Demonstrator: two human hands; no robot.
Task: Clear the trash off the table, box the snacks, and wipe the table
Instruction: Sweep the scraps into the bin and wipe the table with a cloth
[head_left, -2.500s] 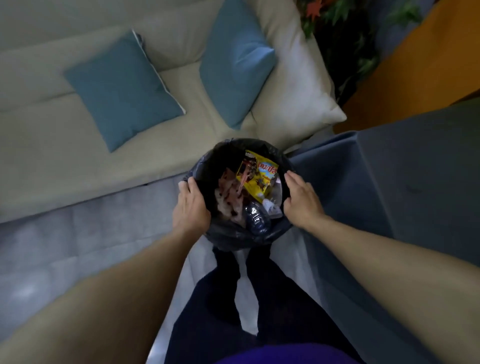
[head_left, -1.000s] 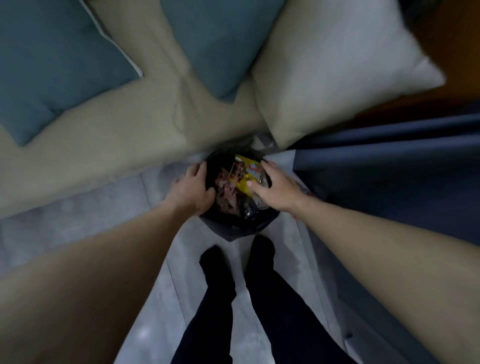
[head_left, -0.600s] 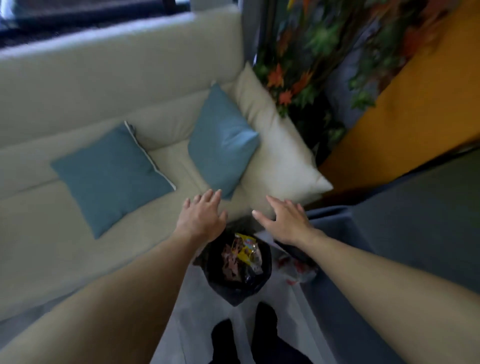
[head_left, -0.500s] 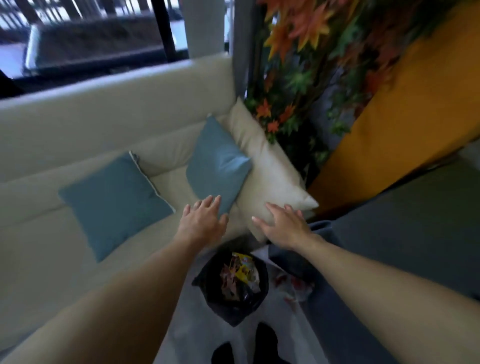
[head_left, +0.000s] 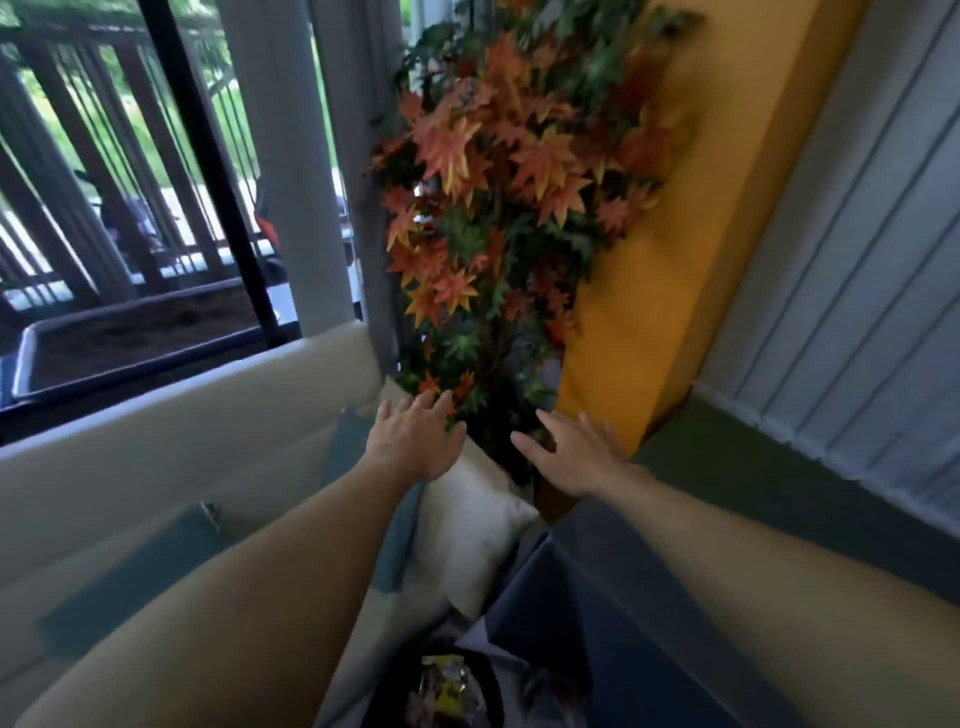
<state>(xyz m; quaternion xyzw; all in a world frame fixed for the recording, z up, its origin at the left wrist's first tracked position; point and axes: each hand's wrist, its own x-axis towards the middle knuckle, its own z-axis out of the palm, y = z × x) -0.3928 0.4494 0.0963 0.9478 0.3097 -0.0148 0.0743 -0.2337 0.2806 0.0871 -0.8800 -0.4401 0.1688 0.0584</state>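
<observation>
The black-lined trash bin stands on the floor at the bottom edge of the view, with a yellow snack wrapper and other trash inside. My left hand and my right hand are stretched out in front of me, well above the bin. Both have straight, spread fingers and hold nothing. The table is not in view.
A cream sofa with teal cushions and a white pillow lies to the left. A grey-blue sofa is on the right. A plant with orange leaves stands ahead beside a yellow wall.
Both hands let go of the bin's rim and rose with fingers spread. The view tilted up, so the bin dropped to the bottom edge and the window and plant came in.
</observation>
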